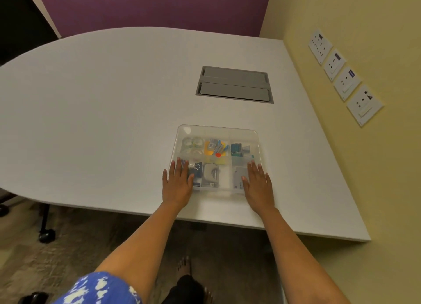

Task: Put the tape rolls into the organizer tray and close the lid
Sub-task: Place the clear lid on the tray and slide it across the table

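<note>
A clear plastic organizer tray [257,144] sits on the white table near its front edge, with a translucent lid [216,131] lying flat over it. Through the lid I see clear tape rolls [193,144] in the back left compartment, beside stationery, binder clips and a stapler-like item in the other compartments. My left hand [178,183] lies flat, fingers spread, on the lid's front left corner. My right hand [257,182] lies flat on the front right corner. Neither hand grips anything.
The white table [102,110] has a grey cable hatch [234,84] set into it behind the tray. A yellow wall with several socket plates [344,78] runs along the right. A chair base with a caster [46,234] stands on the floor at left.
</note>
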A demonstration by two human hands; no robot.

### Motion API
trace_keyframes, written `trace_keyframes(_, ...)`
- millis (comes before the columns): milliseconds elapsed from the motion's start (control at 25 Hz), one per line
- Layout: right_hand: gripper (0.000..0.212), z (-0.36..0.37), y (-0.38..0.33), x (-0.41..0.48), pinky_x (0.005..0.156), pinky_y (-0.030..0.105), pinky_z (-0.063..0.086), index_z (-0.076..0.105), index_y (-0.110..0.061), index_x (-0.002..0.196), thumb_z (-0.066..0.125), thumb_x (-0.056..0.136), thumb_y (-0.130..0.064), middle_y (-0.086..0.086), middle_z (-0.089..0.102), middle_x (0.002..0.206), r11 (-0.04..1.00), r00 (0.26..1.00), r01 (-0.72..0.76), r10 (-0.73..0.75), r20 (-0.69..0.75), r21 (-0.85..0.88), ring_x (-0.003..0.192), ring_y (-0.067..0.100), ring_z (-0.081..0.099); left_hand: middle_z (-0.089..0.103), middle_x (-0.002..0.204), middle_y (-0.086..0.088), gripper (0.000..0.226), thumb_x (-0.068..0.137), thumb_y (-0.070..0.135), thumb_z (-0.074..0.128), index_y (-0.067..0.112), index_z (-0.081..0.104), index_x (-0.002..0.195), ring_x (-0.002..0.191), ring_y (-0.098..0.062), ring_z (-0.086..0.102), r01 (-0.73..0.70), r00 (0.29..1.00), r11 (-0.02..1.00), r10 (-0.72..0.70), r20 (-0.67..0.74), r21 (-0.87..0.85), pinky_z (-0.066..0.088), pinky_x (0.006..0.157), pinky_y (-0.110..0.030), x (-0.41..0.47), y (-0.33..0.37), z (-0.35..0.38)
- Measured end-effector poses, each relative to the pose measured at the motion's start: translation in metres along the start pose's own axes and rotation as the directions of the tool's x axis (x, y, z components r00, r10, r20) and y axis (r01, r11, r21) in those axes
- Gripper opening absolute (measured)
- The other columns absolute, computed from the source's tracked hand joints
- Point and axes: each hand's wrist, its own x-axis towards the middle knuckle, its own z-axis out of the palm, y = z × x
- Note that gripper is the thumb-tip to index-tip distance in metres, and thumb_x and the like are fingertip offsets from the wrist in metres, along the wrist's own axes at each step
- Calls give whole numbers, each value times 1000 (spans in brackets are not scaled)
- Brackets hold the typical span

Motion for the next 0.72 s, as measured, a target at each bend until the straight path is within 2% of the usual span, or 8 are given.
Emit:
trace_keyframes(80,55,4,3,-4,123,39,2,4,-24,153,20,103,-40,-2,2,163,996,999,40,-37,37,-85,151,19,-1,-11,161,-3,54,101,42,12,25,-4,150,148,-22,-14,-11,999,999,9,49,36,-7,119,-43,-1,-1,1)
trace_keyframes(240,52,5,3,-4,122,40,0,5,-31,152,17,103,-42,-2,1,163,992,998,45,-38,55,-118,151,21,-3,-15,160,-4,55,101,44,10,27,-8,150,147,-24,-18,-17,996,996,9,83,87,-10,118,-44,-1,-3,-1)
trace_keyframes(600,53,13,6,-5,122,39,1,6,-31,152,20,102,-42,-2,5,163,984,998,45,-51,-30,-171,151,22,0,-11,161,-5,53,101,42,13,28,-3,150,147,-24,-15,-20,999,998,17,33,64,-7,119,-41,-2,-2,3)
trace_keyframes(720,53,16,6,-5,122,38,2,12,-28,152,25,102,-41,-1,11,162,989,997,28,-38,-71,-142,151,24,4,-10,161,-4,53,102,41,14,28,-2,150,147,-23,-15,-15,1000,999,14,19,52,-7,120,-41,-3,-2,4)
